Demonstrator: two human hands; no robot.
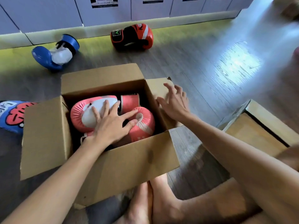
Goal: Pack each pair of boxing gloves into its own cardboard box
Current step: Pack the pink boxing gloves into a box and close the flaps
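Pink-and-white padded boxing gloves (pixel 90 113) side by side inside open brown cardboard box (pixel 126 162). Left hand (pixel 111 125) spread flat on top, gripping nothing, likely to seat pair low. Right hand (pixel 174 102) splayed, empty, at right flap (pixel 157 88), probably for closing.

A single wide-angle camera on the head looks forward and down, close over the open cardboard box (pixel 100 167) at centre; left hand (pixel 110 125) and right hand (pixel 174 102) reach in from 7 and 4 o'clock; the floor (pixel 186 62) recedes to cabinet fronts (pixel 103 15) at 12 o'clock.
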